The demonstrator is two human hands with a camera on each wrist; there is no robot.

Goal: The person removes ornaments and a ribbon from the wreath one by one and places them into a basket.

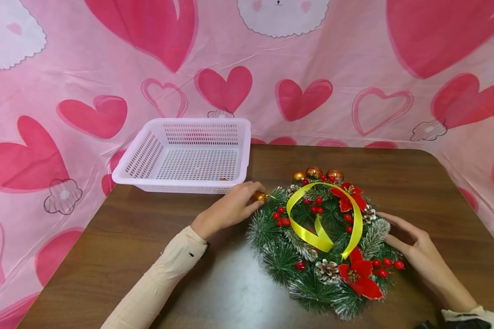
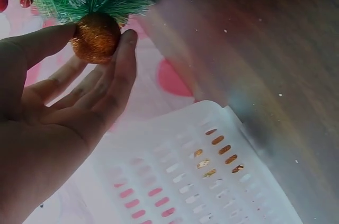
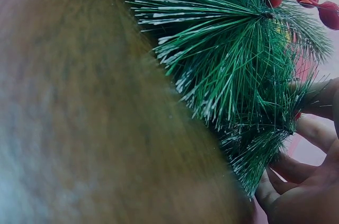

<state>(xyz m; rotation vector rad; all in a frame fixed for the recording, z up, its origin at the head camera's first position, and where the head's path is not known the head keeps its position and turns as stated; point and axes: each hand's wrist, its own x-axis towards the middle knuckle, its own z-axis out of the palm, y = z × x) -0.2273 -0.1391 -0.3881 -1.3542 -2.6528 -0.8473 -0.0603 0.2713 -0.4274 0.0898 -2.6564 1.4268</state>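
Note:
In the head view, a green Christmas wreath [image 1: 280, 262] lies on the table, with pine cones, red berries, red poinsettia flowers and a loop of yellow ribbon [image 1: 357, 224]. At its left edge my left hand [image 1: 232, 208] pinches a gold glittery ball ornament [image 1: 259, 196]. The left wrist view has this ball [image 2: 96, 38] between thumb and fingertips, right against the wreath's needles. My right hand [image 1: 421, 253] holds the wreath's right edge, its fingers [image 3: 296, 168] partly behind the needles in the right wrist view. Several shiny balls [image 1: 314, 172] sit along the wreath's far rim.
A white perforated plastic basket [image 1: 181, 183] stands at the back left of the brown wooden table [image 1: 119, 237]. A small orange piece [image 1: 223, 179] shows inside it. Behind the table hangs a pink cloth [image 1: 267, 59] printed with hearts.

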